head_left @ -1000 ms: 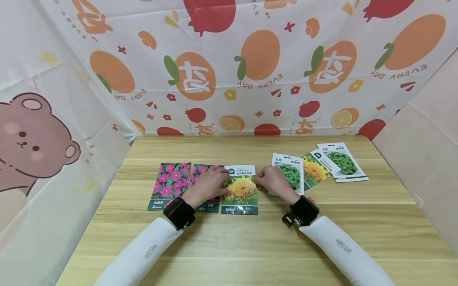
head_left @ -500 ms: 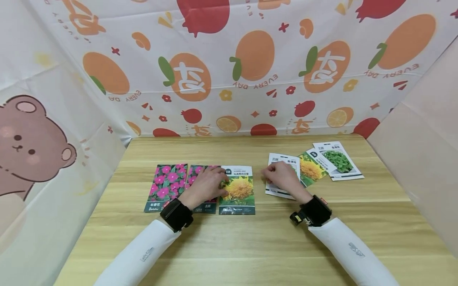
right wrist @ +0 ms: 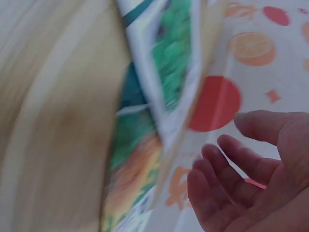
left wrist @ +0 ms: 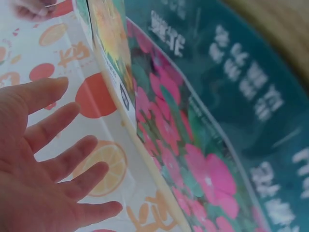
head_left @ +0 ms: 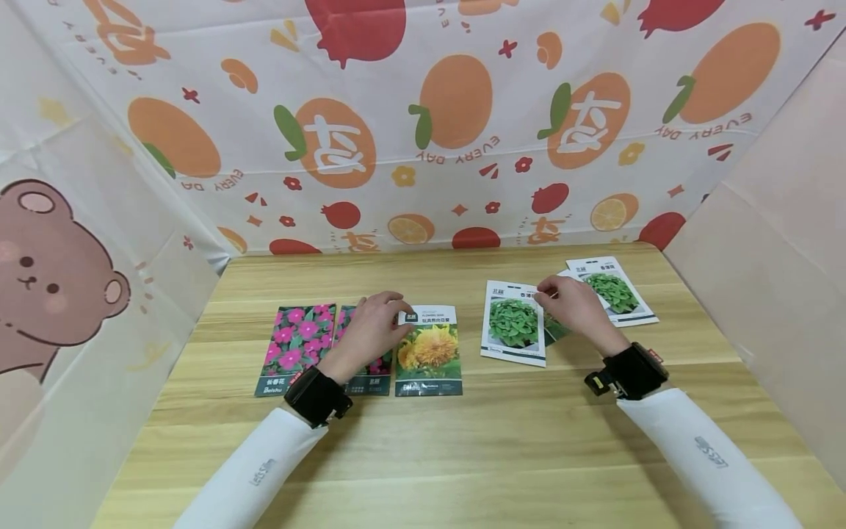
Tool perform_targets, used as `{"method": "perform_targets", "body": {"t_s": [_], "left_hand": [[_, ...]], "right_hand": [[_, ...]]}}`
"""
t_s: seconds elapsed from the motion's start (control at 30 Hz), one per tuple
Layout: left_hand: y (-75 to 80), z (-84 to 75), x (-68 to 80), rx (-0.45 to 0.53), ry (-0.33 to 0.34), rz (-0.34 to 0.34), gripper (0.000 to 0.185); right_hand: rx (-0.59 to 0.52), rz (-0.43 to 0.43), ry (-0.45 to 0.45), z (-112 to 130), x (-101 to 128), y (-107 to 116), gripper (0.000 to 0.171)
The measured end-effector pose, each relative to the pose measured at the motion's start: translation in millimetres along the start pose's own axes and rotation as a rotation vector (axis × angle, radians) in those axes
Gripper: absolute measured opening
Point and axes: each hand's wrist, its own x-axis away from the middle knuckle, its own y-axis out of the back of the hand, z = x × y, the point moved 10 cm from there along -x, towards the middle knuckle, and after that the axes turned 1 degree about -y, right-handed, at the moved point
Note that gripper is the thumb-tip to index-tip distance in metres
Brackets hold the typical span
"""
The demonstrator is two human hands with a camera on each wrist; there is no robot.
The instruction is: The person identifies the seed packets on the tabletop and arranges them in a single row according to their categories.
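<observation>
My left hand (head_left: pixel 366 334) hovers over a pink-flower seed packet (head_left: pixel 371 386), hiding its middle, with fingertips near the top left of a yellow-flower seed packet (head_left: pixel 431 351). In the left wrist view, the fingers of this hand (left wrist: pixel 43 159) are spread and hold nothing. To the right, my right hand (head_left: pixel 576 308) is above a second yellow-flower packet (head_left: pixel 552 330), mostly hidden in the head view. A mint-like green-leaf packet (head_left: pixel 514 323) lies just left of it. Relaxed, slightly bent fingers with nothing between them show on this hand (right wrist: pixel 246 179) in the right wrist view.
Another pink-flower packet (head_left: pixel 300 342) lies at the far left of the row. A second green-leaf packet (head_left: pixel 613 292) overlaps the yellow-flower one at the back right. Behind the wooden table (head_left: pixel 449 455) hangs a fruit-print cloth (head_left: pixel 456 176).
My right hand has left the right edge of the middle yellow-flower packet and moved right, past the nearer green-leaf packet. The left hand has lifted slightly, and the head view has shifted.
</observation>
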Motion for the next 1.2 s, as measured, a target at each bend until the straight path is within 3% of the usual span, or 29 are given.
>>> {"method": "perform_targets", "body": {"t_s": [0.2, 0.37, 0.63, 0.83, 0.97, 1.2], "left_hand": [[1.6, 9.7, 0.6, 0.012, 0.035, -0.027, 0.026], [3.5, 11.2, 3.7, 0.015, 0.018, -0.061, 0.024], [3.6, 9.9, 2.0, 0.045, 0.025, -0.049, 0.024], [2.1, 12.4, 5.5, 0.059, 0.045, -0.049, 0.025], [2.5, 12.0, 9.4, 0.066, 0.048, -0.06, 0.025], [2.2, 7.6, 15.2, 0.059, 0.055, -0.062, 0.024]], "right_hand": [[0.084, -0.016, 0.002, -24.8, -0.2, 0.7, 0.037], [0.127, -0.032, -0.02, -41.0, -6.2, 0.0, 0.041], [0.19, 0.037, -0.122, -62.9, -14.2, 0.3, 0.043], [0.222, 0.026, -0.214, -81.2, -13.7, 11.1, 0.038], [0.246, 0.052, -0.238, -88.6, -13.6, 13.2, 0.051], [0.246, 0.101, -0.243, -95.4, -11.7, 10.0, 0.053]]}}
